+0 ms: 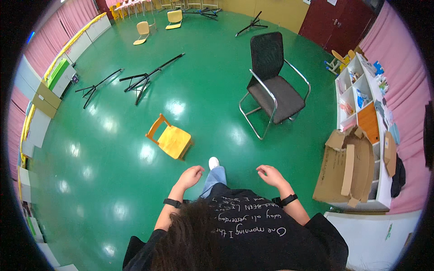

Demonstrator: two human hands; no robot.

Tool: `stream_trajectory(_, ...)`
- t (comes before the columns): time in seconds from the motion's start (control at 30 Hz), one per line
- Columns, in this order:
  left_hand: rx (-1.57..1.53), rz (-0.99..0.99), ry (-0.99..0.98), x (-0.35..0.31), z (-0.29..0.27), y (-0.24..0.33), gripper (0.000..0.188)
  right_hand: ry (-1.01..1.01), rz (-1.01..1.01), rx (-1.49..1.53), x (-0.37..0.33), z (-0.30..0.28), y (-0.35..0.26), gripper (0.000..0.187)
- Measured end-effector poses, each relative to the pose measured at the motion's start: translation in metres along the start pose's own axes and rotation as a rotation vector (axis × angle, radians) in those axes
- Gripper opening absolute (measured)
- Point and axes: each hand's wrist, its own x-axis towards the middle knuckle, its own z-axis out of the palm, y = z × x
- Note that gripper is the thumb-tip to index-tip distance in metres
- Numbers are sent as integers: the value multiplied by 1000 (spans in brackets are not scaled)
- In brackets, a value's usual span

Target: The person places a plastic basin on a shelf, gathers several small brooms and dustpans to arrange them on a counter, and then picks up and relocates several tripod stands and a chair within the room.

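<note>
My left hand (191, 175) hangs in the air over the green floor, fingers loosely bent and pointing inward, with nothing in it. Nearest to it is a small yellow wooden chair (175, 141), just ahead and to the left, not touched. My right hand (270, 175) is held out on the other side at about the same height, also empty, its fingers slightly bent and apart. Between the hands, a white shoe (214, 162) and a blue trouser leg (213, 179) show one foot forward on the floor.
A black mesh chair with metal arms (278, 92) stands ahead right. Folding black stands (143, 80) lie left. Along the right wall are a white shelf (383, 149) and a torn cardboard box (337, 169). Pale yellow chairs (174, 19) stand farther off.
</note>
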Motion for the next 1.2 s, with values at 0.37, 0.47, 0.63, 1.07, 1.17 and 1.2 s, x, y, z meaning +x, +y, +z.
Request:
stream_trajectory(0.37, 83, -65, 98, 203, -115, -64, 21, 92, -6, 77, 247, -89, 0, 21)
stream_trajectory(0.47, 53, -90, -18, 260, -147, -62, 22, 107, 17, 69, 305, -113, -4, 21)
stream_trajectory(0.63, -9, 116, 46, 340, -150, -114, 36, 24, 93, 119, 385, -148, 18, 21)
stream_trajectory(1.07, 97, -77, 165, 607, -304, -169, 40, 37, -25, 79, 728, -267, 50, 20)
stream_trajectory(1.17, 102, -113, 269, 652, -350, -175, 39, -78, -215, -102, 816, -281, 26, 21)
stream_trajectory(1.2, 80, -167, 291, 665, -366, -178, 39, -126, -226, -74, 843, -280, 24, 21)
